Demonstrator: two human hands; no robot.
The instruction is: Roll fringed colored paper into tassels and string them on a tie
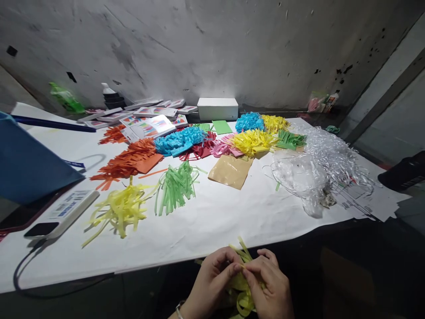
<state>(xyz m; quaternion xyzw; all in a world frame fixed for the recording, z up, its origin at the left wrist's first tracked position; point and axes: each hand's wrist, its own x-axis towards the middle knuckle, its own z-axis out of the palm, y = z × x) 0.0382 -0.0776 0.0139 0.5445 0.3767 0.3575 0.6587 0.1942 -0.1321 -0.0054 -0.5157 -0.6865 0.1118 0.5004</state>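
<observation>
At the bottom of the view, just off the table's near edge, both hands pinch a yellow paper tassel (245,297). My left hand (217,277) closes thumb and fingers on one side of it, and my right hand (268,281) grips from the other side, the fingertips almost meeting. Yellow strips stick up between the hands and curl below them. On the table beyond lie a loose yellow fringe tassel (121,208) and a pale green tassel (177,186). A flat brown paper packet (230,170) rests to their right.
Orange (129,159), blue (181,139) and bright yellow fringe bundles (254,141) line the table's middle. Clear plastic and shiny strips (332,155) heap at right. A white power bank (63,215) with a cable lies at left, near a blue folder (29,159). A white box (217,108) stands behind.
</observation>
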